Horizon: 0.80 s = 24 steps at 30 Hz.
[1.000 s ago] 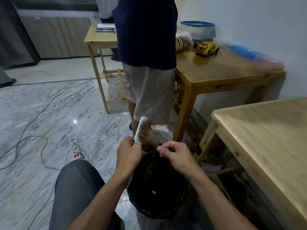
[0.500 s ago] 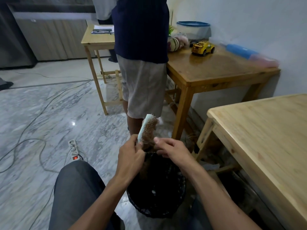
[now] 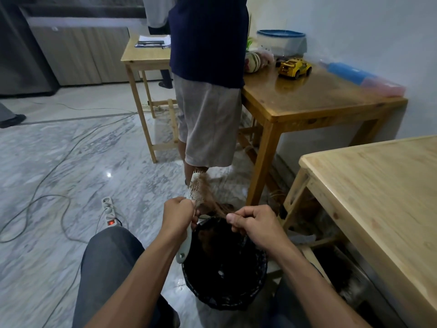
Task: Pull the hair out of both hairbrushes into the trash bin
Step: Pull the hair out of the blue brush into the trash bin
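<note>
A white hairbrush [image 3: 194,188] stands upright over the black mesh trash bin [image 3: 224,299], its bristles full of brown hair [image 3: 208,197]. My left hand [image 3: 177,216] is closed around the brush's handle, whose end pokes out below my fist. My right hand [image 3: 255,223] sits just right of the brush, above the bin's far rim, pinching a stretched strand of that hair. Dark hair lies inside the bin. No second hairbrush is in view.
A person in grey shorts [image 3: 208,124] stands right behind the bin. A light wooden table [image 3: 378,197] is at my right, a darker one [image 3: 319,100] with a yellow toy car [image 3: 294,68] behind it. A power strip [image 3: 109,211] and cables lie on the marble floor at left.
My right hand has drawn away from the bristles to the right and down, stretching a strand of hair out of the brush. The left hand keeps the brush upright.
</note>
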Tool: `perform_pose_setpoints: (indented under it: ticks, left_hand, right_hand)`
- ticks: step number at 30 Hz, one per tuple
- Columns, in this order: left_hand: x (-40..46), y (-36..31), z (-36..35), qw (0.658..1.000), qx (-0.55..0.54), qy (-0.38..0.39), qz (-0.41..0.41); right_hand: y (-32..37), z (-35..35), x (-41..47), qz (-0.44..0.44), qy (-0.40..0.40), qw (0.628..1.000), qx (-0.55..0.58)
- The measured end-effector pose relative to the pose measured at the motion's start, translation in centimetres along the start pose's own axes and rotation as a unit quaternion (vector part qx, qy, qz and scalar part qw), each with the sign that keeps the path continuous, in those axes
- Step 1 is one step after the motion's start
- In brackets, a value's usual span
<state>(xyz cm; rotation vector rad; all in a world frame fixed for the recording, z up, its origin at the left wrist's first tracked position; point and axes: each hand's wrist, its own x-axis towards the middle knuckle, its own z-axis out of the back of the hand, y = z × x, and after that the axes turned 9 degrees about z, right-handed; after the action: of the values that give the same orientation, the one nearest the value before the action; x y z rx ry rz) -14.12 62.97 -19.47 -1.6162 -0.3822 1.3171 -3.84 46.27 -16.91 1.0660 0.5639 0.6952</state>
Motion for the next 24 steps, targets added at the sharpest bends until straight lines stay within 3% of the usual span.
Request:
perform_pose_setpoints:
  ticks: [3, 7, 10, 13, 15, 17, 19, 21, 24]
  left_hand:
    - [1.8, -0.3, -0.1, 0.998, -0.045, -0.028, 0.032]
    - [4.6, -1.3, 2.3, 0.987, -0.079, -0.133, 0.030]
    - [4.0, -1.0, 2.8, 0.996, -0.005, -0.087, -0.031]
    - [1.2, -0.8, 1.2, 0.990, 0.084, -0.014, -0.115]
    - [-0.6, -1.0, 0.1, 0.978, 0.125, 0.015, -0.167]
    - [-1.9, -1.0, -0.6, 0.966, 0.157, 0.031, -0.203]
    - [-2.8, -0.9, -0.9, 0.956, 0.181, 0.052, -0.224]
    - [-3.6, -0.9, -1.1, 0.946, 0.204, 0.091, -0.235]
    - [-4.3, -1.2, -1.3, 0.945, 0.199, 0.132, -0.225]
  right_hand:
    - [0.6, 0.9, -0.6, 0.012, 0.009, 1.000, -0.003]
    - [0.7, 3.4, -2.4, 0.037, 0.031, 0.998, 0.041]
    - [0.4, 4.7, -1.9, 0.039, 0.035, 0.998, 0.020]
    - [0.1, 3.6, -0.2, -0.010, 0.122, 0.985, -0.124]
    - [0.0, 2.4, 0.8, -0.036, 0.135, 0.973, -0.186]
    - [0.4, 1.5, 1.3, -0.025, 0.094, 0.988, -0.121]
    - [0.6, 0.9, 1.7, -0.018, 0.071, 0.997, 0.035]
    - [0.4, 0.5, 2.1, -0.008, 0.085, 0.984, 0.155]
    - [-0.6, -0.5, 2.2, 0.004, 0.084, 0.971, 0.224]
